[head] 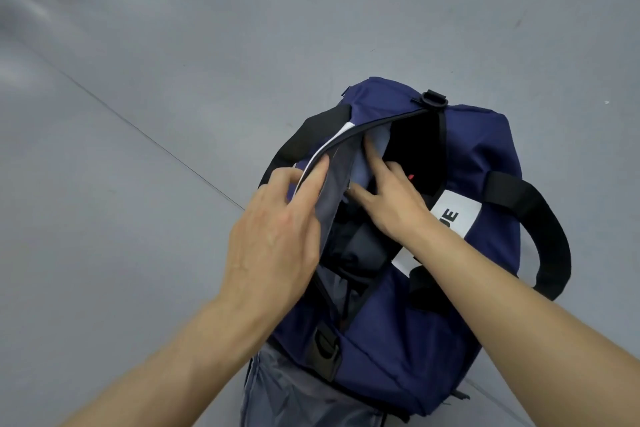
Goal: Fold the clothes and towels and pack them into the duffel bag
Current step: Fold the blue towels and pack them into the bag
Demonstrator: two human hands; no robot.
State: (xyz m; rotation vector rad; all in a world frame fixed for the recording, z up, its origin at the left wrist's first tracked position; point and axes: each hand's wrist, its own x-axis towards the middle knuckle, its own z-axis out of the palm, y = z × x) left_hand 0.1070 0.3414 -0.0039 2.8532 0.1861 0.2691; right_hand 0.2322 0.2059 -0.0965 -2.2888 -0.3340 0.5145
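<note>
Now left fingers pinch duffel bag rim; right fingers straight, pressing blue cloth.

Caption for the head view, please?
Left hand holds open navy fabric duffel bag; right hand presses light-blue cloth inside.

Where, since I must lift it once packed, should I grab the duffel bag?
By the handle loop on the right of the duffel bag, approached from the right: it arches clear of the wall, leaving a gap for fingers. The left handle lies flatter against the fabric, probably harder to hook.
</note>
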